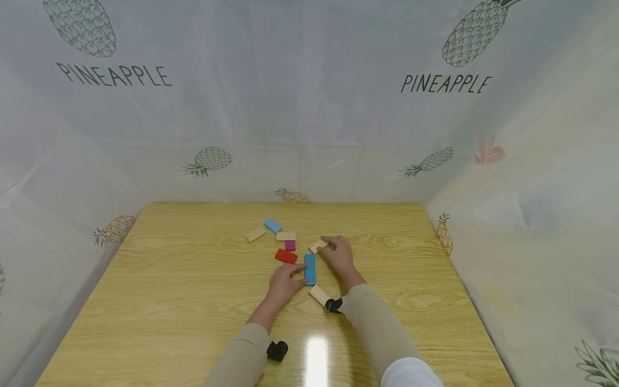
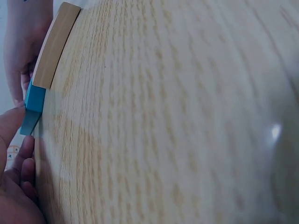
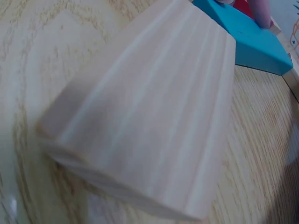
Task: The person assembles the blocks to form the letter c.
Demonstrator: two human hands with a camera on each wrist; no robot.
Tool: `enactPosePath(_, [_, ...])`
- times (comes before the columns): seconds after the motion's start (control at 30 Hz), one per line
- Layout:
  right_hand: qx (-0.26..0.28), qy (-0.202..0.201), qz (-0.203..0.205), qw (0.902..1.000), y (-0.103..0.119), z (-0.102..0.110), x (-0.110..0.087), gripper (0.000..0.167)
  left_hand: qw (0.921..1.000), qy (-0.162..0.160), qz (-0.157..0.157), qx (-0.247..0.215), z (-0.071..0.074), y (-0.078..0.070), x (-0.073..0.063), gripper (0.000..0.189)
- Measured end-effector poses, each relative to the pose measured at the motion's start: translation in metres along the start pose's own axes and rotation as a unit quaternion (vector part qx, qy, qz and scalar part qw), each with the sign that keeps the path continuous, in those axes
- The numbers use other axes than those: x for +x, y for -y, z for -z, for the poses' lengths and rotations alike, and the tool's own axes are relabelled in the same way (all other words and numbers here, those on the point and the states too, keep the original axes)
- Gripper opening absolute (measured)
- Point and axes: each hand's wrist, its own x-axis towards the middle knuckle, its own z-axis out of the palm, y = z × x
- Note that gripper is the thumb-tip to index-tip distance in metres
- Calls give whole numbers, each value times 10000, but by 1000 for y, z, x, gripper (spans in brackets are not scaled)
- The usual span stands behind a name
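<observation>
A blue block (image 1: 310, 270) lies lengthwise on the table in the head view. My left hand (image 1: 282, 283) is at its left side, with index finger and thumb spread apart and their tips touching its long edge. The blue block (image 3: 254, 39) also shows in the right wrist view with two fingertips on it. Farther up, my right hand (image 1: 340, 257) pinches a plain wooden block (image 1: 315, 246) between thumb and index finger. Just below the blue block, another plain wooden block (image 1: 318, 294) lies slanted under the right wrist. It fills much of the right wrist view.
A red block (image 1: 286, 256), a purple block (image 1: 289, 245), two plain blocks (image 1: 286, 236) (image 1: 255, 234) and a light blue block (image 1: 273, 225) lie up and left of the hands. Pineapple-print cloth (image 1: 309, 107) hangs behind the wooden table (image 1: 193, 301). Black wrist cameras (image 1: 277, 351) sit at both sleeves.
</observation>
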Motion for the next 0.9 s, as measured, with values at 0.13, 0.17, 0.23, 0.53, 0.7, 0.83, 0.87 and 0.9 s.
enactPosePath(0.13, [2,-44,83,10000,0,0,-2,39,10000,26,-2,-17,1,-1,0,38])
enactPosePath(0.17, [0,-58,103,9999,0,0,-2,39,10000,27,-5,-29,1,-1,0,38])
enactPosePath(0.23, [0,-71,123,9999,0,0,-2,39,10000,22,-27,-29,1,-2,-1,38])
enactPosePath(0.53, [31,-57,55,10000,-2,0,-1,38,9999,8,-116,11,2,-2,0,38])
enactPosePath(0.7, [107,-60,-16,9999,-2,-1,-1,39,10000,29,-79,13,1,-1,1,38])
enactPosePath(0.83, [162,-102,-28,9998,-2,0,-2,39,9999,30,-99,60,0,1,1,38])
enactPosePath(0.87, [179,-108,-28,9998,-2,0,-2,39,9999,33,-92,66,-1,2,1,38])
enactPosePath(0.9, [194,-112,-29,9997,-2,0,-2,39,9999,30,-87,65,-1,2,1,38])
